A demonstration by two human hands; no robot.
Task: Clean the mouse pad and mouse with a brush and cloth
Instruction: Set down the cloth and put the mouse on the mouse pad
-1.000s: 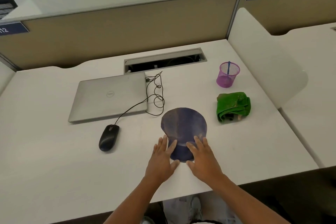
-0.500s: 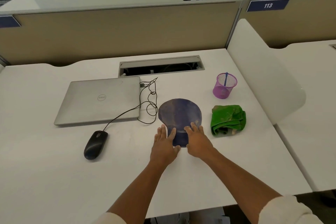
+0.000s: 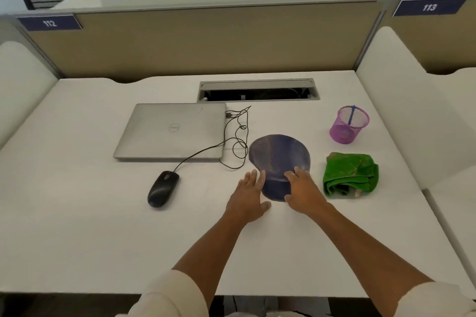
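I count one closed laptop, one black mouse below it, then my left hand and right hand, fingers straight and slightly apart, flat on the one purple mouse pad; one green cloth and one pink mesh cup lie rightward.

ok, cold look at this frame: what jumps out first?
Two bare hands, left hand and right hand, rest flat with straight fingers on the near end of a blue mouse pad mid-desk. Just right of it lies a crumpled green cloth, with a purple mesh cup behind that. To the left sit a black mouse and a closed silver laptop, joined by a loose cable.
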